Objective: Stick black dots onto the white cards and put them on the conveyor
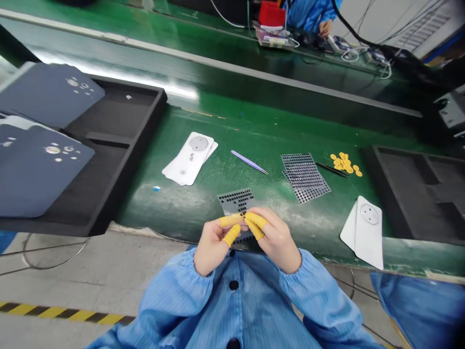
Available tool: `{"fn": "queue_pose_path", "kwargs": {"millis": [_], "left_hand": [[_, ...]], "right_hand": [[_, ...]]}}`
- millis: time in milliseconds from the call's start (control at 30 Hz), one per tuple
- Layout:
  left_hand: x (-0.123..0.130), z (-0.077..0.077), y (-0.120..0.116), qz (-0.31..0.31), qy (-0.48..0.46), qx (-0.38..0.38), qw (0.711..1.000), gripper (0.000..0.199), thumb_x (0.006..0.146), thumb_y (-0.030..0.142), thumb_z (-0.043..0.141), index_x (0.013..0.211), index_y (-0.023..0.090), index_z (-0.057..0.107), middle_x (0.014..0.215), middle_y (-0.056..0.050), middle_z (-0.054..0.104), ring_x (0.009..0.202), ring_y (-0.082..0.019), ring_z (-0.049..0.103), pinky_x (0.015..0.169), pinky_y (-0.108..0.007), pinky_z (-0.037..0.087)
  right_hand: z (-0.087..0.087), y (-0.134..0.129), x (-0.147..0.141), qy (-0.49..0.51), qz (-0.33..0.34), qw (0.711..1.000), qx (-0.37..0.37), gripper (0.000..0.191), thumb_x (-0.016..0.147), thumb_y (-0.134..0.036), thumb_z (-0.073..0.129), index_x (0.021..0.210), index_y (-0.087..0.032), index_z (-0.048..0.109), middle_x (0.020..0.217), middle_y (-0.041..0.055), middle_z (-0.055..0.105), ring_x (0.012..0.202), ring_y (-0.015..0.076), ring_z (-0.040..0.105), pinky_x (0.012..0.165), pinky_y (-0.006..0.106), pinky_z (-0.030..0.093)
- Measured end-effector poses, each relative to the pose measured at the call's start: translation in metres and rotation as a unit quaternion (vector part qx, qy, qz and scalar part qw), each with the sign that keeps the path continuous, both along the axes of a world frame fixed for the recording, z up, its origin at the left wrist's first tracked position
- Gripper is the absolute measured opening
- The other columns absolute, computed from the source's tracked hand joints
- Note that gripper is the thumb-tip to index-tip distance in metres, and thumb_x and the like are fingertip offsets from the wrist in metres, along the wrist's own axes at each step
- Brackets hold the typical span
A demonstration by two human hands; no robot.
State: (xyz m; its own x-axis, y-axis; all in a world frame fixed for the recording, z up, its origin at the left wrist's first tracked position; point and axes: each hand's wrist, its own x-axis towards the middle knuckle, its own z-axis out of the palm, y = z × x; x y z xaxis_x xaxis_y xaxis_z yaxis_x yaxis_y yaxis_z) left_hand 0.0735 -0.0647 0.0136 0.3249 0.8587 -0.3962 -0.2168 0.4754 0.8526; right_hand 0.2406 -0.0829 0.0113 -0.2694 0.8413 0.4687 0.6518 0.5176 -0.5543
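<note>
Yellow finger cots cover fingertips on both hands, which meet over a clear sheet of black dots [238,198] near the bench's front edge. My left hand [218,240] has its thumb and forefinger closed at the sheet; what they pinch is too small to name. Fingers of my right hand [272,232] are pressed together beside a tiny black dot, touching the left fingertips. Behind them lies a purple pair of tweezers [249,161]. A second set of dotted sheets [305,177] is to the right, with black tweezers [331,169] beside it.
White phone-shaped panels lie at the left [189,157] and right [369,232]. Yellow finger cots [344,163] are piled at the right. A black tray [145,131] with blue-grey panels [47,169] stands left, another black tray [417,194] right. A person's hand [325,28] shows across the bench.
</note>
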Motion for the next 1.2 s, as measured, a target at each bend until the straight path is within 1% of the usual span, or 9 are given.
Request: {"fn": "queue_pose_path", "kwargs": {"millis": [267, 567, 667, 733, 800, 867, 967, 1067, 1200], "left_hand": [[0.001, -0.002, 0.007, -0.006, 0.008, 0.007, 1.0, 0.036, 0.071, 0.044, 0.074, 0.087, 0.012, 0.075, 0.09, -0.012, 0.076, 0.086, -0.025, 0.07, 0.087, -0.039, 0.054], [0.012, 0.001, 0.022, -0.089, 0.115, 0.09, 0.985, 0.038, 0.079, 0.044, 0.065, 0.093, 0.01, 0.073, 0.087, -0.014, 0.075, 0.079, -0.024, 0.071, 0.074, -0.035, 0.057], [-0.008, 0.009, 0.053, -0.093, 0.238, 0.141, 0.957, 0.036, 0.074, 0.034, 0.071, 0.1, 0.01, 0.069, 0.091, -0.013, 0.074, 0.078, -0.024, 0.07, 0.073, -0.035, 0.057], [-0.027, 0.014, 0.084, -0.032, 0.357, 0.175, 0.917, 0.042, 0.081, 0.031, 0.061, 0.118, 0.01, 0.059, 0.116, -0.018, 0.066, 0.101, -0.028, 0.064, 0.09, -0.042, 0.051], [-0.043, 0.017, 0.117, 0.022, 0.469, 0.201, 0.86, 0.054, 0.083, 0.028, 0.057, 0.133, 0.01, 0.044, 0.139, -0.022, 0.047, 0.127, -0.036, 0.044, 0.103, -0.051, 0.037], [-0.054, 0.017, 0.144, 0.033, 0.546, 0.213, 0.809, 0.062, 0.079, 0.027, 0.061, 0.133, 0.006, 0.041, 0.138, -0.027, 0.044, 0.131, -0.043, 0.035, 0.105, -0.057, 0.029], [-0.063, 0.017, 0.166, 0.018, 0.611, 0.226, 0.759, 0.065, 0.072, 0.027, 0.068, 0.129, 0.003, 0.045, 0.128, -0.028, 0.05, 0.125, -0.046, 0.04, 0.102, -0.058, 0.031], [-0.075, 0.027, 0.171, -0.002, 0.632, 0.243, 0.736, 0.059, 0.073, 0.025, 0.066, 0.126, 0.005, 0.049, 0.127, -0.026, 0.051, 0.121, -0.042, 0.046, 0.099, -0.052, 0.037], [-0.098, 0.051, 0.153, -0.068, 0.6, 0.258, 0.754, 0.05, 0.079, 0.028, 0.059, 0.125, 0.01, 0.051, 0.115, -0.016, 0.064, 0.106, -0.031, 0.061, 0.089, -0.041, 0.049]], "right_hand": [[-0.007, 0.009, 0.001, -0.106, 0.04, 0.989, 0.094, 0.028, 0.083, 0.001, 0.043, 0.101, -0.01, 0.061, 0.106, 0.0211, 0.067, 0.1, 0.0254, 0.066, 0.078, 0.039, 0.061], [-0.028, 0.019, 0.007, -0.014, -0.035, 0.996, 0.075, 0.025, 0.088, -0.01, 0.051, 0.112, -0.015, 0.056, 0.101, 0.0153, 0.067, 0.094, 0.0222, 0.067, 0.079, 0.036, 0.061], [-0.03, 0.018, 0.014, -0.069, -0.027, 0.995, 0.066, 0.021, 0.09, -0.01, 0.048, 0.107, -0.015, 0.058, 0.105, 0.0154, 0.066, 0.1, 0.0235, 0.065, 0.082, 0.04, 0.06], [-0.032, 0.016, 0.019, -0.104, -0.018, 0.992, 0.075, 0.02, 0.09, -0.007, 0.046, 0.103, -0.014, 0.059, 0.108, 0.0164, 0.065, 0.104, 0.024, 0.063, 0.083, 0.04, 0.059], [-0.033, 0.015, 0.023, -0.105, -0.022, 0.991, 0.084, 0.019, 0.089, -0.005, 0.047, 0.103, -0.012, 0.059, 0.107, 0.0175, 0.064, 0.104, 0.0238, 0.062, 0.083, 0.04, 0.059], [-0.034, 0.014, 0.025, -0.089, -0.034, 0.991, 0.098, 0.02, 0.088, -0.005, 0.05, 0.106, -0.01, 0.058, 0.105, 0.0179, 0.064, 0.102, 0.0235, 0.062, 0.083, 0.039, 0.059], [-0.034, 0.015, 0.026, -0.067, -0.054, 0.989, 0.118, 0.024, 0.087, -0.004, 0.053, 0.109, -0.011, 0.057, 0.103, 0.0169, 0.065, 0.1, 0.0229, 0.063, 0.083, 0.038, 0.058], [-0.032, 0.017, 0.027, -0.046, -0.069, 0.987, 0.138, 0.023, 0.086, -0.004, 0.055, 0.108, -0.012, 0.058, 0.102, 0.0157, 0.066, 0.096, 0.0216, 0.064, 0.081, 0.037, 0.058], [-0.028, 0.019, 0.029, -0.006, -0.088, 0.984, 0.155, 0.022, 0.083, -0.003, 0.059, 0.103, -0.013, 0.06, 0.099, 0.0141, 0.067, 0.093, 0.0203, 0.066, 0.08, 0.035, 0.058]]}}
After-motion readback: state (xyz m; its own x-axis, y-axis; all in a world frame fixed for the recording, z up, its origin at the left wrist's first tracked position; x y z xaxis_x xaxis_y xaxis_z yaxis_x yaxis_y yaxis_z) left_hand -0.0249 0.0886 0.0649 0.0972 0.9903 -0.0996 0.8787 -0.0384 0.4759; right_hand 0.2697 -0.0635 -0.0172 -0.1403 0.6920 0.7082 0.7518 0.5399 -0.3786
